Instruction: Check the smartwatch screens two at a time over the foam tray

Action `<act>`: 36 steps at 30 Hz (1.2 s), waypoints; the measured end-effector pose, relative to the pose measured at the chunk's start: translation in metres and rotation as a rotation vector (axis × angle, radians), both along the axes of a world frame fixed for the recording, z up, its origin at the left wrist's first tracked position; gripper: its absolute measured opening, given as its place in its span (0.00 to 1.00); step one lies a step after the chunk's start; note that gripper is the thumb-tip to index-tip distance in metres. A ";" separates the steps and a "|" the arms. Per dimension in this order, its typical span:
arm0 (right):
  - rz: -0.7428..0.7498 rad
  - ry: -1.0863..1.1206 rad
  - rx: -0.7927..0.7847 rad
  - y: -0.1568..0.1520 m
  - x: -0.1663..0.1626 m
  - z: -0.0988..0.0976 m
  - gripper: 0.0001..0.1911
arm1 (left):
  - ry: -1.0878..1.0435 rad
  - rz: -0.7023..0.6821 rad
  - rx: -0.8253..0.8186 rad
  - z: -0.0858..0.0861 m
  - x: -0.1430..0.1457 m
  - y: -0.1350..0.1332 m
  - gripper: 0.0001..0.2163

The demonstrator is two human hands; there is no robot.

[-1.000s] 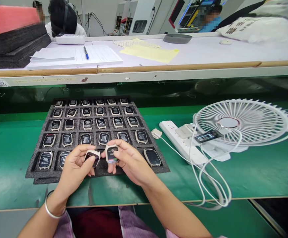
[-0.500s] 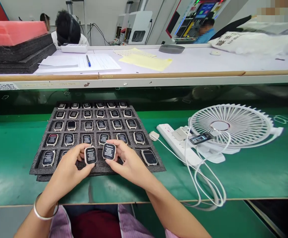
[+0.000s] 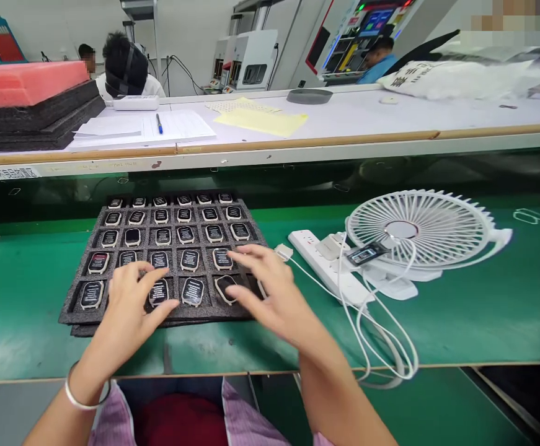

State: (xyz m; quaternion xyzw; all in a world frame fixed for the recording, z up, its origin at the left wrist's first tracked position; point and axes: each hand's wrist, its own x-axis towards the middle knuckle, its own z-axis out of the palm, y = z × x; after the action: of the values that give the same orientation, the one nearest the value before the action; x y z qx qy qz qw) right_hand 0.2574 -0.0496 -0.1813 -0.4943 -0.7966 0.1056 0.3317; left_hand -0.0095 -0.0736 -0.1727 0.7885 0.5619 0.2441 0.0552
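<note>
A dark foam tray [image 3: 72,310] holds rows of smartwatch bodies without straps, most with lit text on their screens. My left hand [image 3: 132,310] is open over the front row, thumb and fingers apart around a watch [image 3: 159,292] lying in its slot. To its right another watch [image 3: 192,291] rests in the same row. My right hand [image 3: 274,303] is open too, its thumb over the edge of a dark-screened, slightly tilted watch [image 3: 225,287]; whether it touches I cannot tell. The right hand hides the front row's last slot.
Right of the tray lie a white power strip [image 3: 316,260], a charger plug [image 3: 283,251], looped white cables [image 3: 390,337] and a white fan [image 3: 465,232]. A raised shelf behind carries papers [image 3: 181,127], a pen [image 3: 159,124] and stacked foam [image 3: 28,83]. People sit beyond it.
Both watches have left my hands and now lie in front-row slots. My right hand has moved right, over the dark-screened watch; my left hand has opened and shifted slightly left.
</note>
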 end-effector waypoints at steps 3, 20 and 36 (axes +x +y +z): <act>-0.254 -0.102 0.053 -0.002 0.033 -0.003 0.17 | 0.024 -0.102 0.001 0.001 0.045 0.007 0.10; -0.285 -0.126 -0.114 -0.013 0.041 -0.032 0.17 | -0.151 -0.141 -0.215 -0.015 0.119 0.019 0.08; 0.406 1.109 -0.923 0.054 -0.057 0.022 0.22 | -1.120 -0.031 -0.400 0.036 0.020 0.070 0.21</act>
State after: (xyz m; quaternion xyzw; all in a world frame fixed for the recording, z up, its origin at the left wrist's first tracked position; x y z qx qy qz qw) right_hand 0.2005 0.0046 -0.1590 -0.3008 -0.4628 0.7217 0.4177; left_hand 0.0109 -0.0031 -0.1367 0.5220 0.4706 0.5114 0.4945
